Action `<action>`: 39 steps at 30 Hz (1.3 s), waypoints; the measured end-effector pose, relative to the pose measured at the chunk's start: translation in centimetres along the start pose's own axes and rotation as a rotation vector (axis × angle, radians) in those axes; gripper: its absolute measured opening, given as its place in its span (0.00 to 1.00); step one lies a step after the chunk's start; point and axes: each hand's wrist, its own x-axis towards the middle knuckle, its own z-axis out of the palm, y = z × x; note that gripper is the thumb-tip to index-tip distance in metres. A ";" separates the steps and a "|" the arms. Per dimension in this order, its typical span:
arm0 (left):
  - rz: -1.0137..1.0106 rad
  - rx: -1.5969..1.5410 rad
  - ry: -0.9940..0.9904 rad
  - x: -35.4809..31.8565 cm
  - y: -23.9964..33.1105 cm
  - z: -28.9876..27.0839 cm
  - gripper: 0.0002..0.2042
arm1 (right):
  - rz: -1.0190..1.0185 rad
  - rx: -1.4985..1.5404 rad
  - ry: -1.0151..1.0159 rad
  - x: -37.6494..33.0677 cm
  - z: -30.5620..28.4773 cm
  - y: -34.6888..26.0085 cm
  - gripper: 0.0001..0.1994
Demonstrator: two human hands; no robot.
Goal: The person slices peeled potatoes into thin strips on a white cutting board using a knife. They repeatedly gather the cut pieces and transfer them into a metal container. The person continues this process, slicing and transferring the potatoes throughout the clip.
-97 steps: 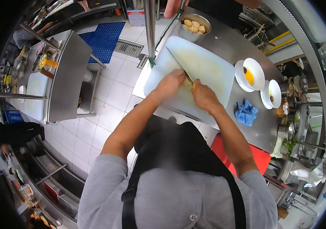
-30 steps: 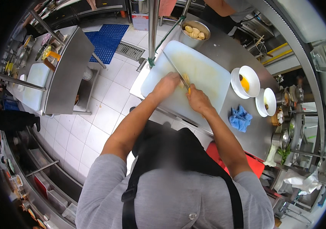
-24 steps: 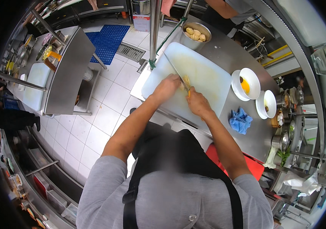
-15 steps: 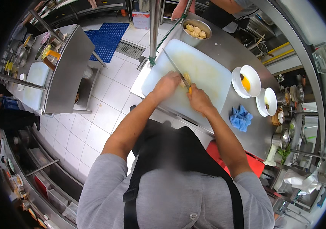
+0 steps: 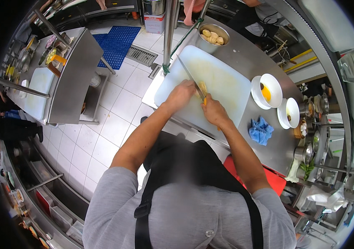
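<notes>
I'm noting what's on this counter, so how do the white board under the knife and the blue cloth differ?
Colour: the board is whitish with yellowish stains; the cloth is blue.
Shape: the board is flat with rounded corners; the cloth is crumpled.
Size: the board is much larger than the cloth.
Both are at the same steel counter.

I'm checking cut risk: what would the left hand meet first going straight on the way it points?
Probably the knife blade, slanting across the white cutting board just beyond the left hand; whether they touch is unclear.
</notes>
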 end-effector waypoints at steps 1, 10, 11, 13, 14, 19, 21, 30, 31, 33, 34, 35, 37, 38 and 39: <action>0.016 -0.002 0.019 -0.1 -0.2 0.1 0.04 | -0.019 -0.012 -0.001 0.1 -0.2 -0.3 0.22; -0.037 -0.010 -0.006 0.2 -0.1 -0.2 0.03 | -0.031 -0.037 -0.013 0.5 -1.7 -1.1 0.22; -0.047 0.003 -0.014 0.2 -0.2 -0.3 0.03 | -0.026 -0.016 -0.001 0.8 -0.9 -0.8 0.22; -0.036 -0.033 0.024 0.4 -0.2 -0.2 0.03 | -0.004 0.022 0.025 1.1 0.3 -0.5 0.22; -0.030 -0.051 0.043 0.4 -0.1 -0.2 0.03 | 0.002 0.011 0.011 1.3 0.5 0.0 0.22; -0.053 -0.076 0.024 0.5 0.1 -0.8 0.03 | 0.000 -0.010 -0.007 1.2 0.2 0.3 0.22; -0.052 -0.058 0.016 0.6 0.0 -0.8 0.03 | -0.018 0.008 0.015 1.2 1.0 0.2 0.22; -0.053 -0.073 0.022 0.4 -0.7 -0.4 0.02 | 0.003 -0.019 -0.026 0.7 -0.1 -0.3 0.22; -0.045 -0.067 0.018 0.3 -0.8 -0.4 0.03 | -0.011 -0.035 -0.032 0.4 -0.5 -0.6 0.22; -0.045 -0.067 0.029 0.1 -0.9 -0.3 0.03 | 0.019 0.003 -0.036 1.0 0.5 -0.3 0.22; -0.053 -0.072 0.044 0.1 -0.9 -0.1 0.03 | 0.036 0.020 -0.038 1.1 0.9 -0.1 0.22; -0.061 -0.078 0.058 0.0 -0.9 0.2 0.02 | 0.032 -0.003 -0.049 1.2 1.0 0.3 0.23; -0.060 -0.084 0.043 0.1 -0.9 0.2 0.03 | 0.019 -0.040 -0.064 1.1 0.1 0.0 0.23; -0.058 -0.088 0.035 0.2 -0.9 0.1 0.03 | 0.021 -0.030 -0.056 1.3 0.3 0.1 0.23; -0.051 -0.097 0.065 0.2 -0.9 0.3 0.03 | 0.025 -0.020 -0.048 1.4 0.6 0.3 0.23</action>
